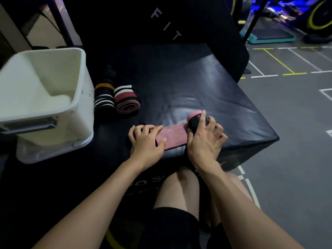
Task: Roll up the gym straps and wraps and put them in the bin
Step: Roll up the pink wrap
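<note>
A pink and black wrap (173, 136) lies flat along the near edge of a black padded box (179, 83). Its right end is wound into a small roll (195, 121). My right hand (204, 139) grips that roll with curled fingers. My left hand (147, 141) presses the flat left part of the wrap down with spread fingers. A white plastic bin (79, 97) stands at the left on the box, and nothing shows inside it. Two rolled wraps lie beside it: a black one with white and orange stripes (104, 97) and a red, white and black one (126, 101).
A dark strap (109, 71) lies behind the two rolls. A tall black pad marked FIT (167, 26) stands at the back. The grey gym floor (296, 123) with painted lines drops off to the right. My bare knees (181, 186) are below the box edge.
</note>
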